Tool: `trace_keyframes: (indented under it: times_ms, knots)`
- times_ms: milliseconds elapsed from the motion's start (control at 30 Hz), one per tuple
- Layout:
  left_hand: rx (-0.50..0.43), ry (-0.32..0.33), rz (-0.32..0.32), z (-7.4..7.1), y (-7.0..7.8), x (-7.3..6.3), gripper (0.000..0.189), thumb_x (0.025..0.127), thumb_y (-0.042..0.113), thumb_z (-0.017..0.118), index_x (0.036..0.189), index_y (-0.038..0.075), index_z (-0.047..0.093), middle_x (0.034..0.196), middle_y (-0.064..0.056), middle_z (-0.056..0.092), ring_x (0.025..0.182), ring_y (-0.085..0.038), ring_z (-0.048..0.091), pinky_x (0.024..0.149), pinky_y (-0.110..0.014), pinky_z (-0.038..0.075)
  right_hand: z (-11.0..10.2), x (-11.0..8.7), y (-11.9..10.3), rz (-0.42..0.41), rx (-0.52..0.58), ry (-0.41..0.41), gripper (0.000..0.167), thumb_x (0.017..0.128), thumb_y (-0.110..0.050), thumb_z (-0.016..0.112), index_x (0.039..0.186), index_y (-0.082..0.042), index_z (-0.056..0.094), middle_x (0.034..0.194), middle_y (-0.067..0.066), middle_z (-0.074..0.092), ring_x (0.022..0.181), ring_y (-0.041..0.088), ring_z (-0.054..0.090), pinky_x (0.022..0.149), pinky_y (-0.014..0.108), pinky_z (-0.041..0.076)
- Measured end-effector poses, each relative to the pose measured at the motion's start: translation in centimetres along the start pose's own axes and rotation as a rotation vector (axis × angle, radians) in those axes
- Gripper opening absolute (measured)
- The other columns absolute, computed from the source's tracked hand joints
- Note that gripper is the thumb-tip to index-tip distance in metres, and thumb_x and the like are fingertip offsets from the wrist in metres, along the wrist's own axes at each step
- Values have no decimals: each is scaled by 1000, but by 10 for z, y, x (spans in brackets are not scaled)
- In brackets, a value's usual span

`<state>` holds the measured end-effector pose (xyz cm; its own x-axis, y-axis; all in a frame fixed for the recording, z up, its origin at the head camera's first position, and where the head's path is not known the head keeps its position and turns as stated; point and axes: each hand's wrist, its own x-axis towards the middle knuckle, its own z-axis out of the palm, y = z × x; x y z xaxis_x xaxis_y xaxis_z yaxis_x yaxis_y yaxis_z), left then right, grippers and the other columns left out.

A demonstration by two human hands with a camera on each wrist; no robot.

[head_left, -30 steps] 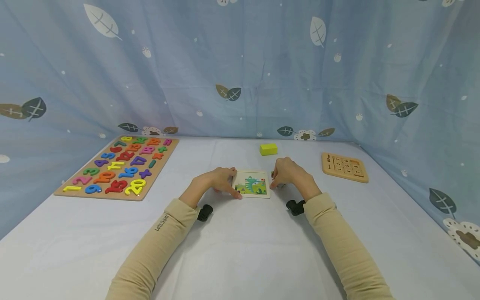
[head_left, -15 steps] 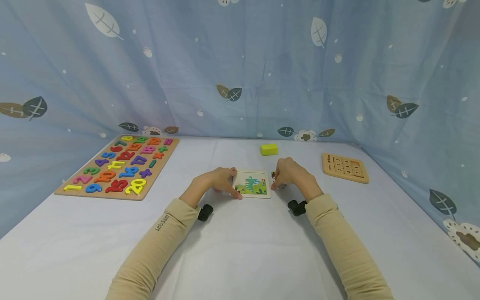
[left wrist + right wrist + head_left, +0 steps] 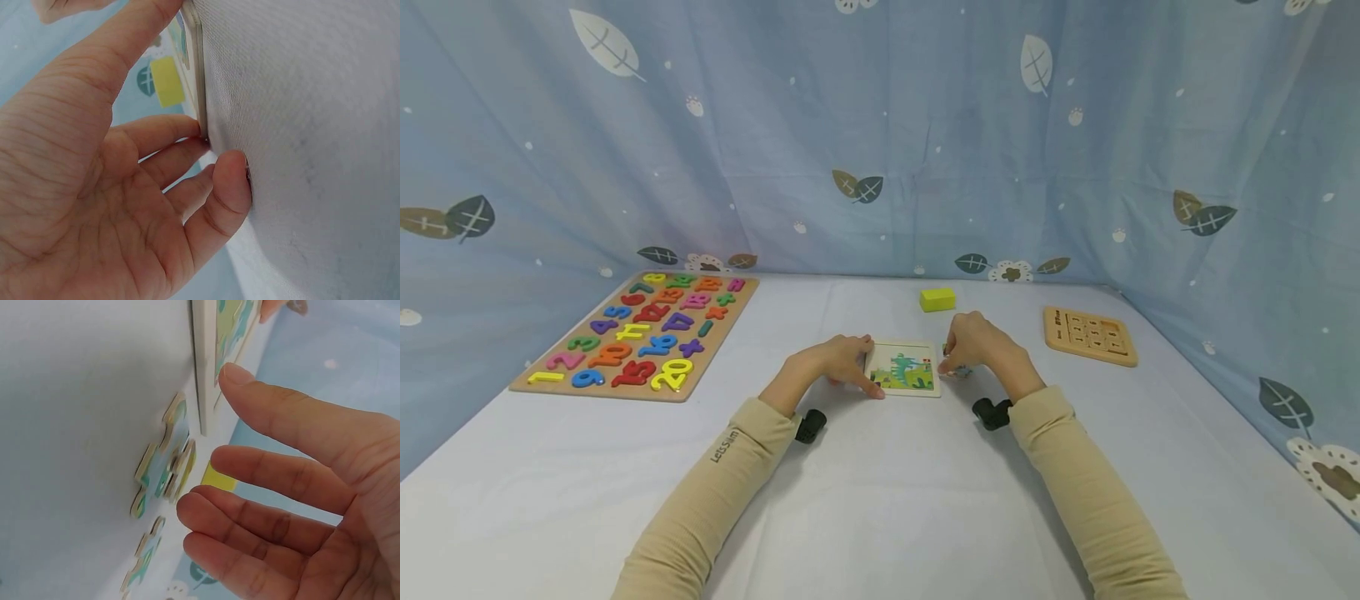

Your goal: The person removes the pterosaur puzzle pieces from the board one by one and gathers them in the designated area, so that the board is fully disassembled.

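Note:
A small wooden jigsaw tray (image 3: 917,393) with a green dinosaur picture lies flat on the white cloth in the head view. My left hand (image 3: 833,360) holds its left side, thumb at the near edge and index finger at the far corner; the tray's pale rim (image 3: 199,81) shows between them in the left wrist view. Just right of the tray, my right hand (image 3: 981,346) hovers low over loose puzzle pieces (image 3: 164,459), partly hidden from the head camera. Its fingers are loosely bent with nothing between them, and the thumb (image 3: 240,376) is close to the tray's right edge.
At the left lies a large board (image 3: 696,367) of colourful numbers. A yellow-green block (image 3: 937,300) stands behind the tray. A small wooden number-tile board (image 3: 1090,335) lies at the right. Patterned blue curtain (image 3: 880,125) closes off the back and sides.
My right hand shifts slightly right, then back left toward the tray, with small finger movements over the loose pieces. The left hand and the tray stay in place.

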<state>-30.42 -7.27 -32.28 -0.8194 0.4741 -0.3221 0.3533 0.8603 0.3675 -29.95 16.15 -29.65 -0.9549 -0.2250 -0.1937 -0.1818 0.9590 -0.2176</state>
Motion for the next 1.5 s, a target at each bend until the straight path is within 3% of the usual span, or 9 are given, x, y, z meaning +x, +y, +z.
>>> trace_keyframes:
  times_ms: [167, 367, 633, 1100, 1500]
  knots:
    - [-11, -2, 1, 0, -1, 1, 99, 78, 48, 76, 153, 10, 25, 162, -6, 15, 97, -20, 53, 60, -23, 48, 1, 4, -7, -17, 10, 9, 41, 78, -30, 81, 105, -1, 73, 106, 12, 70, 90, 20, 64, 81, 37, 54]
    - [-19, -2, -3, 1, -1, 2, 100, 78, 49, 76, 154, 10, 23, 162, -7, 16, 99, -21, 53, 61, -23, 49, 3, 7, -20, -15, 34, -15, 45, 79, -30, 80, 113, -2, 70, 119, 13, 66, 104, 24, 62, 92, 42, 51]
    - [-5, -2, -7, 2, -1, 3, 101, 78, 50, 76, 154, 9, 22, 161, -10, 18, 82, -18, 57, 61, -24, 49, 6, 8, -33, -59, 18, -8, 50, 78, -30, 81, 118, -2, 68, 123, 13, 65, 110, 24, 62, 94, 41, 51]
    - [-23, 0, 0, 2, -2, 1, 101, 78, 50, 76, 154, 9, 23, 160, -12, 20, 84, -19, 57, 61, -25, 50, 14, 16, -53, -111, -12, -30, 50, 77, -28, 82, 120, -6, 67, 128, 12, 61, 115, 25, 59, 99, 42, 48]
    - [-10, -3, 0, 2, -2, 2, 102, 78, 50, 76, 154, 9, 22, 161, -12, 18, 72, -17, 57, 60, -25, 49, 16, 16, -57, -118, -26, -58, 45, 79, -25, 80, 119, -8, 68, 129, 12, 60, 117, 26, 58, 99, 42, 47]
